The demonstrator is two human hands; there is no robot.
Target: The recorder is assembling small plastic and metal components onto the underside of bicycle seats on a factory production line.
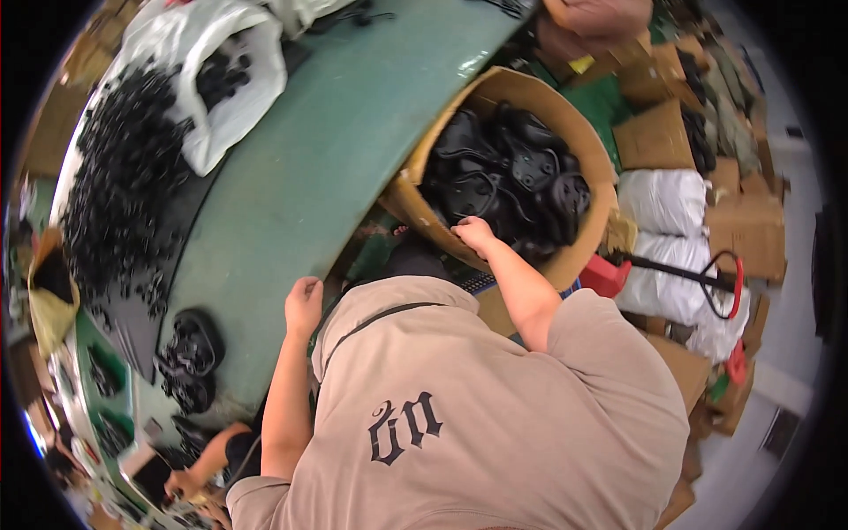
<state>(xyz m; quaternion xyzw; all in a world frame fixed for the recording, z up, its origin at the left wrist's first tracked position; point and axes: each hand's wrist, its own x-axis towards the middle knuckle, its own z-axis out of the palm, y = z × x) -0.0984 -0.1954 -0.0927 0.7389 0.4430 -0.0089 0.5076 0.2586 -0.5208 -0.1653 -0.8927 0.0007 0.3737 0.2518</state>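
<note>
Right hand in box, fingertips hidden among black parts.

Factory or assembly workshop floor. Long green counter with heaps of small black plastic parts along its far edge, beside a white sack spilling more. Round cardboard drum of larger black moulded parts off the counter's right edge. Beyond it: stacked cardboard boxes, filled white sacks, red pallet jack. Another person's hand at the counter's near left end.
</note>
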